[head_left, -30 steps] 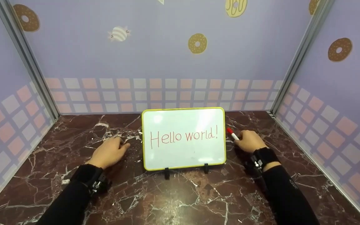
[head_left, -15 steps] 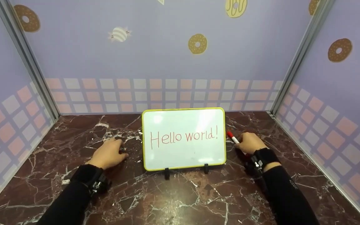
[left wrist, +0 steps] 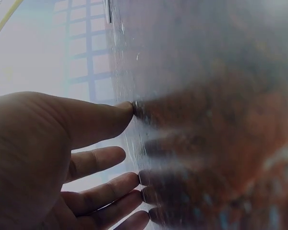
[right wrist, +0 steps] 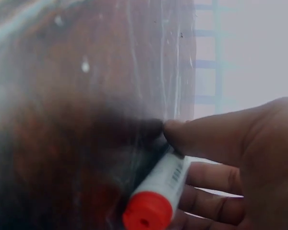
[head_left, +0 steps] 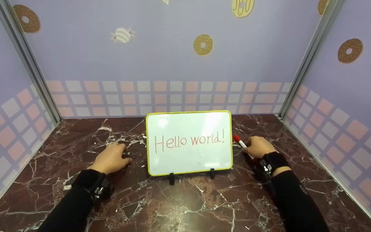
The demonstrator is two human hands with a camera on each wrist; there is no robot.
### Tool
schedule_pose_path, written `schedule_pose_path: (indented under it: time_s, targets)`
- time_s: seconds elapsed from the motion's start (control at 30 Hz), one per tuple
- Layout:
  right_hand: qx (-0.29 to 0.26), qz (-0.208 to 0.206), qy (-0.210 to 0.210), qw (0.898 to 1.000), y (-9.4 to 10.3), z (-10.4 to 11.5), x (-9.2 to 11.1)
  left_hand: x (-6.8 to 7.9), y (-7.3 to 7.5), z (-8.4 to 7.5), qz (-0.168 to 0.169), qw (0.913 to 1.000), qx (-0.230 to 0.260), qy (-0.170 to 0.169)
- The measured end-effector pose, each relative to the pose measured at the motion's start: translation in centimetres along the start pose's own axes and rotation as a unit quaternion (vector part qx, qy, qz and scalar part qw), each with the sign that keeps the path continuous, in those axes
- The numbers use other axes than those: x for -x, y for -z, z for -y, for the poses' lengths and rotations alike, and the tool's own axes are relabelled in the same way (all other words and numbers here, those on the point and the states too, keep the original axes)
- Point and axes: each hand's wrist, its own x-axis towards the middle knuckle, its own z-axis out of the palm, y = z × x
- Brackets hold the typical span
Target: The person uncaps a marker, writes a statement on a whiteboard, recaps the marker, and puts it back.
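Observation:
A small whiteboard (head_left: 188, 158) with a yellow frame stands tilted back on black feet (head_left: 172, 179), with "Hello world!" in red writing (head_left: 190, 140) across it. To its left, my left hand (head_left: 110, 158) rests on the table with the fingers spread, thumb and fingertips at the surface in the left wrist view. On the right side, a white marker (head_left: 242, 142) with a red cap lies on the table. My right hand (head_left: 260, 147) is over it, fingers loose and thumb tip down at the tabletop, in the right wrist view; the thumb hides part of the barrel.
The dark red marbled table (head_left: 140, 203) is bounded by a lilac back wall (head_left: 166, 64) and side walls with printed doughnuts and pink squares. A metal post (head_left: 311, 58) stands at each back corner. Both wrists wear black bands (head_left: 274, 161).
The left fingers have spread, with the thumb moving away from the index finger. The marker's cap end has shifted slightly toward me, and the right hand has moved only a little.

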Motion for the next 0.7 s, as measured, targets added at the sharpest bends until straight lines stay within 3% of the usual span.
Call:
schedule_pose_path:
  time_s: [0.2, 0.37, 0.7]
  targets:
    - [-0.002, -0.021, 0.006, 1.000, 0.7, -0.3, 0.2, 0.0, 0.7, 0.6, 0.005, 0.9999, 0.014, 0.006]
    - [-0.001, -0.045, 0.024, 0.999, 1.3, -0.3, 0.7, 0.2, 2.4, 1.3, 0.014, 0.9995, 0.022, 0.018]
    - [0.010, -0.078, 0.030, 0.996, 3.1, 0.0, 1.5, 1.0, 6.5, 1.3, -0.028, 0.9994, 0.012, 0.015]
